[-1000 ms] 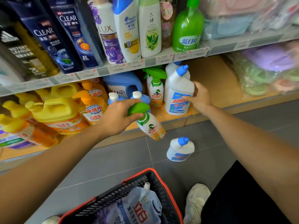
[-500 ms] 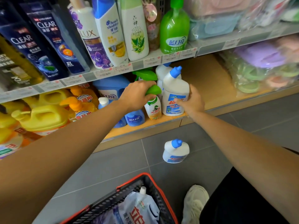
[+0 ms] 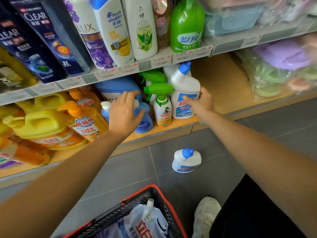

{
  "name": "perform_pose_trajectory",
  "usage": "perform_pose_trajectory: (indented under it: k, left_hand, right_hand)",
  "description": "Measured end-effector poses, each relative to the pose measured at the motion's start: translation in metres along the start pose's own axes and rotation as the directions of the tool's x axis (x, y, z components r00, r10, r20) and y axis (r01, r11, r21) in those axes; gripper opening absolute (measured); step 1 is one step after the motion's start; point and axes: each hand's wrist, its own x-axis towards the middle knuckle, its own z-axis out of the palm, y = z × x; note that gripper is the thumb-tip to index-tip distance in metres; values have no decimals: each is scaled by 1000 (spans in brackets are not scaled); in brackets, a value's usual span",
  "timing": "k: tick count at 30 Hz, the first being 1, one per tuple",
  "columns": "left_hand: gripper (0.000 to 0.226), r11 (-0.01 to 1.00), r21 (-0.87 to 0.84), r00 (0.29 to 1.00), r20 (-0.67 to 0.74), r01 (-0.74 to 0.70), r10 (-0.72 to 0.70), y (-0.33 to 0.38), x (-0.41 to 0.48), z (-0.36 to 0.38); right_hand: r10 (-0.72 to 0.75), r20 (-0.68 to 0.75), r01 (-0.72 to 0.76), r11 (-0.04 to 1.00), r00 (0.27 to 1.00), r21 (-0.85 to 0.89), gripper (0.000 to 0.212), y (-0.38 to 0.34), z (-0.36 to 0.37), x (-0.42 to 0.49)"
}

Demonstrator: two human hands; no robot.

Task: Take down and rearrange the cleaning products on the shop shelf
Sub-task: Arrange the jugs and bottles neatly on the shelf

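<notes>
Lower shelf is packed at left & middle w/ bare board at right, so the crowding is where trouble starts. Yellow jugs fill the far left and aren't in play. Basket sits on the floor near the person, w/ a refill pouch inside. It's below both arms, so anything knocked off the shelf's front edge prob lands in or beside it.

White bottle w/ blue cap stands at the right end of the row, by the front edge. Right hand grips it: fingers curl round its right side, thumb lies across the front label. Risk: the spray bottle is just beside it on the left, so pulling the white bottle out at an angle could tip the spray bottle off the edge. A second white bottle stands on the floor btwn shelf & shoe. A step fwd could kick it over.

Spray bottle is tall & narrow w/ a wide green trigger on top, so it's prob the least stable thing here. Small blue bottle stands just left of it, also at the front edge. Left hand is open, fingers spread & straight over that bottle's top, thumb by its right shoulder, no grip yet. If it closes in a hurry, the thumb side could bump the spray bottle, or a loose hold on the smooth neck could let the blue bottle slip.
</notes>
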Motion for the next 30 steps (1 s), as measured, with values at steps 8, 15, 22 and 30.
perform_pose_trajectory:
  k: [8, 15, 22, 30]
  left_hand:
    - [52, 1000, -4, 1000, 0, 12, -12, -9, -18, 11]
    - [51, 999, -3, 999, -12, 34, -34, -7, -18, 10]
    - [51, 999, 23, 999, -11, 30, -30, -8, -17, 10]
    - [50, 986, 94, 990, 11, 138, -140, 1, -12, 9]
  right_hand:
    - [-6, 90, 5, 1000, 996, 15, 50, -7, 19, 30]
    - [-10, 147, 6, 1000, 989, 24, 42, -8, 18, 39]
    - [23, 378, 147, 899, 925, -412, 28, -13, -15, 5]
    - [433, 781, 441, 653, 449, -616, 48, -3, -37, -83]
